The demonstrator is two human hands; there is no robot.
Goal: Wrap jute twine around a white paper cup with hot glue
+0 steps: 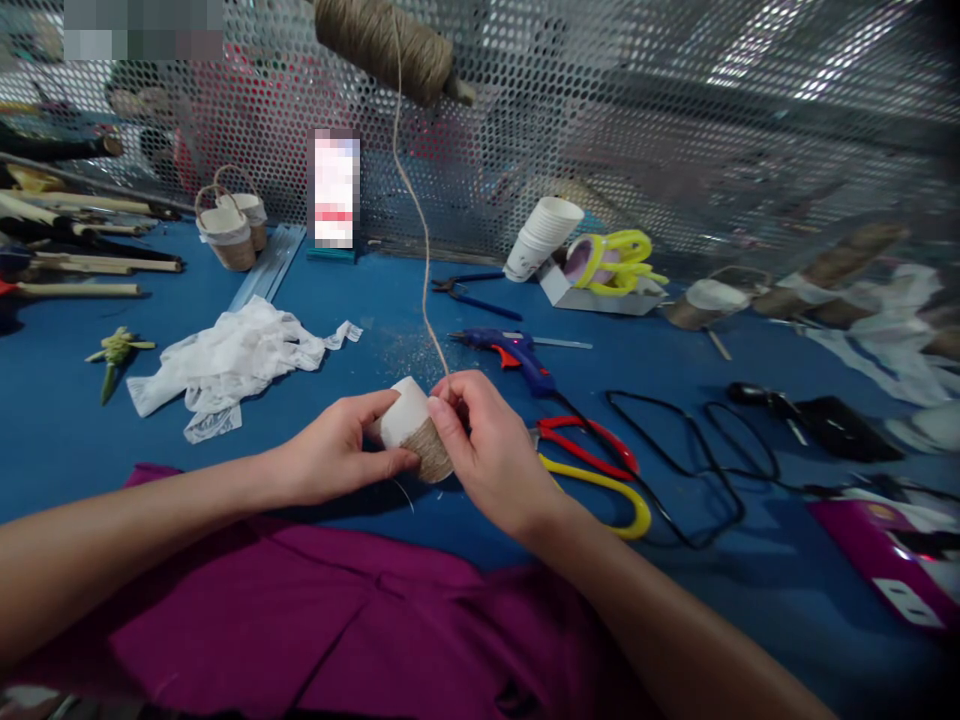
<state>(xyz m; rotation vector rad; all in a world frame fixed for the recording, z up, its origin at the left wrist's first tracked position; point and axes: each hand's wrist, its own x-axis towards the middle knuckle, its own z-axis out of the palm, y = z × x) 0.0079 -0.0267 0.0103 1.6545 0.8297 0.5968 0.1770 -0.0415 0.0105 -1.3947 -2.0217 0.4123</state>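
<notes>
My left hand (337,450) grips a white paper cup (403,412) lying on its side, its lower part wrapped in brown twine (433,450). My right hand (491,450) is closed against the wrapped end, pinching the twine strand (420,230) between its fingertips. That strand runs up from my fingers to a big twine spool (386,45) hanging at the top against the mesh wall. Both hands are held just above the blue table (60,430), over a purple cloth (337,620) near me.
A blue glue gun (517,352), red and yellow scissors (592,465) and black cables (690,470) lie right of my hands. White lace (232,360) lies to the left. Two small twine baskets (229,230), stacked cups (541,236), pliers (469,290) and wooden sticks (75,260) stand farther back.
</notes>
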